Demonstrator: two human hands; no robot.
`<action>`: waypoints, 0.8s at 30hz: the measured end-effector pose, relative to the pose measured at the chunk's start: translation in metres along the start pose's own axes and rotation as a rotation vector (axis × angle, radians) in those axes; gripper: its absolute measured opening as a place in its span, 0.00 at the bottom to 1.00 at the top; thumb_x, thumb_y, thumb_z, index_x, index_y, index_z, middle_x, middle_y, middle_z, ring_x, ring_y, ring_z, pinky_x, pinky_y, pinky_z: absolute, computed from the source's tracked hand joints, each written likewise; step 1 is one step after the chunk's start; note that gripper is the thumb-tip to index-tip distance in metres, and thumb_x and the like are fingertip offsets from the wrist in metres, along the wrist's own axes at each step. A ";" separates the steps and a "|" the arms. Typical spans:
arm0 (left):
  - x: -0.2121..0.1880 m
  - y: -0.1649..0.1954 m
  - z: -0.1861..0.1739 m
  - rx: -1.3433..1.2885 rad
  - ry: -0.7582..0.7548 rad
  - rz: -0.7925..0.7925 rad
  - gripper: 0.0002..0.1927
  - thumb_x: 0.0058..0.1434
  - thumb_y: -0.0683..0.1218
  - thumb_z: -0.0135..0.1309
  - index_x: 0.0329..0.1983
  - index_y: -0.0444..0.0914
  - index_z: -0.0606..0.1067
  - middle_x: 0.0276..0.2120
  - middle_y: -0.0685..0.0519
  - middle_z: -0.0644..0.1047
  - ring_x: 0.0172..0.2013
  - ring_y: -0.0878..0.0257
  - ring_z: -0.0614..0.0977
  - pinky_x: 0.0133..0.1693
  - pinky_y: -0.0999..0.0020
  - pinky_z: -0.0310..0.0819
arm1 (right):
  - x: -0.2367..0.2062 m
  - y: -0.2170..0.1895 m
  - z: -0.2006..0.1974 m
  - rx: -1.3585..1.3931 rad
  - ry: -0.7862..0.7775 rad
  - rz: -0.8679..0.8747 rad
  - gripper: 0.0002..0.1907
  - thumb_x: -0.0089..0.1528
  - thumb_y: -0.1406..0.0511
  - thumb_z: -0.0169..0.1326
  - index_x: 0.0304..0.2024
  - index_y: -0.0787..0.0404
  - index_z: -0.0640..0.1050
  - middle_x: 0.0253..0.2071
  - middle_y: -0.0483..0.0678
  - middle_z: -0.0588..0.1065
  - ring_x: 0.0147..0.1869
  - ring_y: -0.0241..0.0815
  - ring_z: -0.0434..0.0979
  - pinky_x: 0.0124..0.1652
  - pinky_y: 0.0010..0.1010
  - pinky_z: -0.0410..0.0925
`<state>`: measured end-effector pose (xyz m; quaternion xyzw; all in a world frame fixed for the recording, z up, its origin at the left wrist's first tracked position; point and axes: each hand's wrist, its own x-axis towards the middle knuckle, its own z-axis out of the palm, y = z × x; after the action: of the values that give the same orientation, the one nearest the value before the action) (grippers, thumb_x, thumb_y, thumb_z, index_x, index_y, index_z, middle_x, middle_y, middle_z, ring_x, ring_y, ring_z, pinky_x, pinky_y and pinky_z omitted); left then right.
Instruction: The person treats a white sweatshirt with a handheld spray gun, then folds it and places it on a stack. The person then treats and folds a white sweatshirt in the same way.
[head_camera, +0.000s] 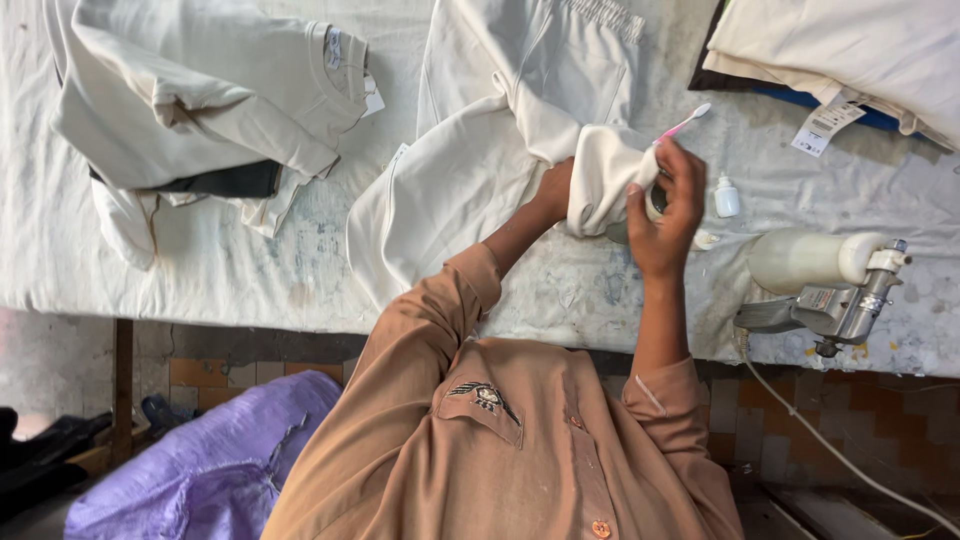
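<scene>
Seen from overhead, the left hand is half buried in cream trousers on a stained table, gripping a bunched fold. The right hand pinches a pink toothbrush, hiding its handle and something beneath

Left hand and right hand clenched.

The right hand grips a pink toothbrush against a bunched fold of cream trousers; the left hand clutches that fold just beside it.
</scene>
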<state>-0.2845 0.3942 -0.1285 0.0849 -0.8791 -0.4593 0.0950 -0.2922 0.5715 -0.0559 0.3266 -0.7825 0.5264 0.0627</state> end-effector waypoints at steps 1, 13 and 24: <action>-0.003 -0.004 0.001 0.052 -0.046 -0.064 0.24 0.55 0.56 0.60 0.50 0.38 0.77 0.45 0.43 0.82 0.45 0.46 0.83 0.45 0.51 0.77 | 0.000 0.000 0.000 -0.111 -0.047 0.019 0.30 0.67 0.76 0.55 0.71 0.57 0.69 0.65 0.46 0.69 0.64 0.47 0.74 0.64 0.39 0.73; -0.009 -0.033 0.012 0.104 -0.022 0.040 0.24 0.55 0.55 0.60 0.49 0.36 0.76 0.43 0.36 0.79 0.42 0.38 0.81 0.44 0.48 0.76 | -0.034 0.013 0.009 -0.098 0.303 0.255 0.41 0.59 0.56 0.74 0.67 0.63 0.67 0.63 0.54 0.73 0.67 0.50 0.75 0.65 0.40 0.69; -0.013 0.033 -0.106 0.054 -0.006 0.255 0.17 0.67 0.41 0.49 0.57 0.44 0.78 0.43 0.49 0.83 0.40 0.50 0.84 0.41 0.57 0.78 | -0.139 0.001 -0.061 -0.138 0.520 0.476 0.38 0.60 0.59 0.75 0.65 0.60 0.67 0.64 0.53 0.69 0.67 0.49 0.76 0.61 0.39 0.74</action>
<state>-0.2478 0.3319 -0.0435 -0.0264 -0.8951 -0.4198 0.1477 -0.1993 0.6865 -0.0912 -0.0148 -0.8283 0.5375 0.1574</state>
